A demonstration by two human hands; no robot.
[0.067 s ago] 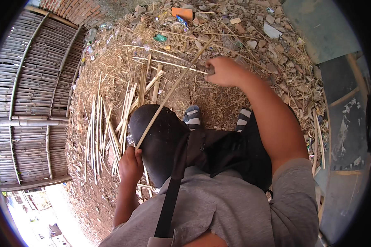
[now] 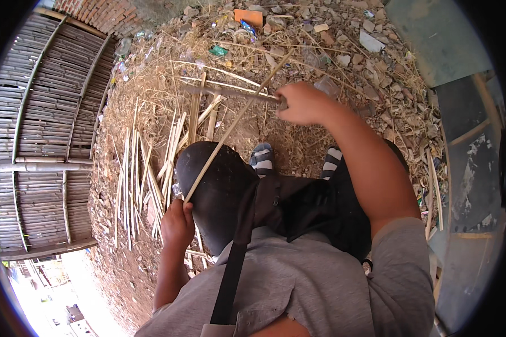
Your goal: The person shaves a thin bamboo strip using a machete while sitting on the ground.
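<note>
Littered grnd (image 2: 272, 132); L fingers (image 2: 186, 208) pinching bamboo strip (image 2: 236, 125); R fingers (image 2: 287, 91) closed rnd mostly hidden hdl (image 2: 283, 103), blade (image 2: 222, 91) blurred.

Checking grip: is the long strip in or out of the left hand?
In: left hand holds the bamboo strip at its lower end.

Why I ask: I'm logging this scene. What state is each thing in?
Left hand: closed on the stick
Right hand: closed on the knife
Stick: held at a slant, seemingly whole
Knife: blurred, crossing the stick in view; contact unclear
Pale strips: lying loose
Striped footwear: worn
Green plastic: crumpled
Dark panel: marked with pale patches
</note>
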